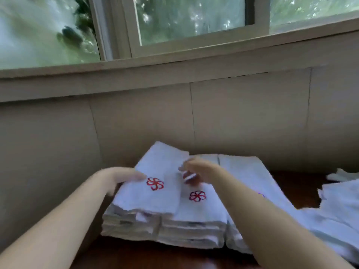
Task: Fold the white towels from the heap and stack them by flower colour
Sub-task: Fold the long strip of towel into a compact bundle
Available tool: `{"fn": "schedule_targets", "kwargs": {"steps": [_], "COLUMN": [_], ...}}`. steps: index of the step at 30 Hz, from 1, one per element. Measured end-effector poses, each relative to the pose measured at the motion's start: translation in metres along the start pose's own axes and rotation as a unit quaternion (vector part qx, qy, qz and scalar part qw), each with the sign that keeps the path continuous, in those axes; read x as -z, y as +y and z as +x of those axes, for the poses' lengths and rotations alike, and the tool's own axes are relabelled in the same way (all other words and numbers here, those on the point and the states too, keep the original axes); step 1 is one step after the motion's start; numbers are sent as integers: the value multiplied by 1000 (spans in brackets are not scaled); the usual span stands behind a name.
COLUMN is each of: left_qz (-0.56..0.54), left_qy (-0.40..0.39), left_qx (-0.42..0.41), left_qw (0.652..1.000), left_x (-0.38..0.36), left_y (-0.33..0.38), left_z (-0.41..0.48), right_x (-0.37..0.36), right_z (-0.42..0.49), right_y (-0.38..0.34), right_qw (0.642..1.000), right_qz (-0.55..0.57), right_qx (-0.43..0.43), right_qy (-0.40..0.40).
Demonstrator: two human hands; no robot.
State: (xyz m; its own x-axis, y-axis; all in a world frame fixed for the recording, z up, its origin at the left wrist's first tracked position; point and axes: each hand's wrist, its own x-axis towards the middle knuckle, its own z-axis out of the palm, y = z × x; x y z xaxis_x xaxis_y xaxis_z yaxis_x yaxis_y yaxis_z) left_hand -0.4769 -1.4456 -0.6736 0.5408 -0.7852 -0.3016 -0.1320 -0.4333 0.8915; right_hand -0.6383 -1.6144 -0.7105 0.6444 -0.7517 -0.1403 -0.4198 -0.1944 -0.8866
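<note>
Three stacks of folded white towels stand side by side on the dark wooden desk (116,255), their far edges close against the panelled wall (242,117) under the window (190,18). The left stack (132,220) and the middle stack (194,226) touch; the right stack (252,175) lies partly behind the right forearm. The left hand (120,176) pinches the near-left edge of a folded towel (155,171) with a red flower (154,183), tilted across the left stack (its far end overhangs toward the wall). The right hand (196,168) hovers above the middle stack, fingers curled; whether its grip holds anything cannot be told through the blur. A darker red-purple flower (197,196) shows there. Loose towels of the heap (340,206) spread at right. Bare desk shows in front. No writing is readable.
</note>
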Motion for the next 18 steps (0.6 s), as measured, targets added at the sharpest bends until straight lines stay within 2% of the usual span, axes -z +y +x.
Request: {"fn": "schedule_targets", "kwargs": {"steps": [1, 2, 5, 8, 13, 18], "left_qz": [15, 17, -39, -49, -126, -50], "left_qy": [20, 26, -26, -46, -34, 23], "left_qx": [25, 42, 79, 55, 11, -7], "left_qw": [999, 999, 996, 996, 991, 998], "left_x": [4, 9, 16, 18, 22, 16], "left_y": [-17, -29, -52, -54, -53, -74], "left_z": [10, 13, 20, 19, 12, 11], "right_x": [-12, -19, -30, -38, -56, -62], "right_z": [12, 17, 28, 27, 30, 45], "right_y": [16, 23, 29, 20, 3, 0], "right_qw": [999, 998, 997, 996, 970, 968], "right_qz": [-52, -55, -11, 39, 228, 230], "right_qx": [-9, 2, 27, 3, -50, -17], "right_qy": [5, 26, 65, 79, 74, 94]}}
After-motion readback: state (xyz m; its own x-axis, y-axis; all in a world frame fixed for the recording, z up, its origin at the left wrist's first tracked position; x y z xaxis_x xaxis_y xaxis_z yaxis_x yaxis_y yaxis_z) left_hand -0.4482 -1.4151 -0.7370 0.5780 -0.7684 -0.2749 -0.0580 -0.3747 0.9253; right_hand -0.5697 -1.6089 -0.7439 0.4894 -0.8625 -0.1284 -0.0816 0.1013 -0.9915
